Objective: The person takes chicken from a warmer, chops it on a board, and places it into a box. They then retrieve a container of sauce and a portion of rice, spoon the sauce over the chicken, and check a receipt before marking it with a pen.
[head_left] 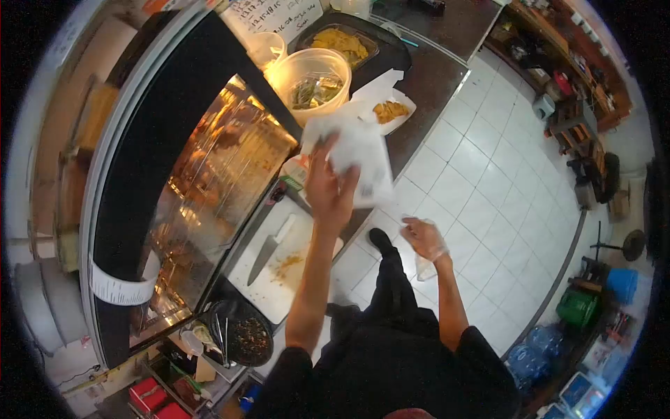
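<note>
At far left, glare blurs the food inside the display case [223,188]; beside it a black dish [262,348] holds dark bits, and a knife [264,260] lies on a crumb-strewn board [272,302]. A tub [317,63] contains green, wrapped-looking items. The left hand [329,188], fingers spread, overlaps a motion-blurred white thing [370,160]; its grip is unclear. Just beyond, an open white box [407,112] on the counter, partly hidden, holds golden pieces. The right hand [422,239], clear plastic at its wrist, has bent fingers; I cannot tell whether it holds anything.

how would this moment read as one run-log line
left hand at white packaging, grip unclear | right hand over floor | knife on cutting board | food in open white box
</note>
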Action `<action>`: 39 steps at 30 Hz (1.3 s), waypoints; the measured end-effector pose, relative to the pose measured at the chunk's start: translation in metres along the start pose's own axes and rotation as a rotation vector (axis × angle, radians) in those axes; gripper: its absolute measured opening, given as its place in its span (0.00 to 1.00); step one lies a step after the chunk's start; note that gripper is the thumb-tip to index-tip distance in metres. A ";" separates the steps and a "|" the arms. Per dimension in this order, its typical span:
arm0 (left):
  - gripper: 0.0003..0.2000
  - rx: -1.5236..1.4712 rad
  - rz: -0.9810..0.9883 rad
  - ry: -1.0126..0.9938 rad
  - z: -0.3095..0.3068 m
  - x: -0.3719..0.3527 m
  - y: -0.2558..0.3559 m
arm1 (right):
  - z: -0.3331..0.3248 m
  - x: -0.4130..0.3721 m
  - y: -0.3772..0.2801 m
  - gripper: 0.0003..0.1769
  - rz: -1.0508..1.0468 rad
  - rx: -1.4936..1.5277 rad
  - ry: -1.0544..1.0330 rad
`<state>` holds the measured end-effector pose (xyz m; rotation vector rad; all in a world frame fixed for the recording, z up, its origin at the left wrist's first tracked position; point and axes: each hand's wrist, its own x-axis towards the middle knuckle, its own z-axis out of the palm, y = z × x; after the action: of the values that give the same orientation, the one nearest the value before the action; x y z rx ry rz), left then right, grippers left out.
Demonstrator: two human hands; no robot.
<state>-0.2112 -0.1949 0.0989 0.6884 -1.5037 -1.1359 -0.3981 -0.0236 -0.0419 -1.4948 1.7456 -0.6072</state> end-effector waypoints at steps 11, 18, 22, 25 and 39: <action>0.27 0.138 -0.367 0.218 0.127 0.136 -0.244 | -0.018 -0.049 0.167 0.18 0.393 0.099 0.128; 0.22 0.290 -0.241 0.440 0.145 0.154 -0.250 | -0.019 -0.020 0.144 0.24 0.456 0.348 0.064; 0.25 0.151 -0.271 0.412 0.135 0.127 -0.256 | -0.012 -0.003 0.145 0.23 0.398 0.307 0.026; 0.28 0.274 -0.313 0.382 0.125 0.073 -0.240 | -0.003 0.004 0.147 0.22 0.325 0.248 0.009; 0.15 0.379 -0.872 0.606 -0.047 -0.365 -0.089 | 0.072 0.085 0.049 0.19 -0.162 0.320 -0.324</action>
<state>-0.0868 0.0788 -0.1311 1.8820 -0.8809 -1.0920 -0.3756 -0.0882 -0.1426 -1.4239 1.2275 -0.6508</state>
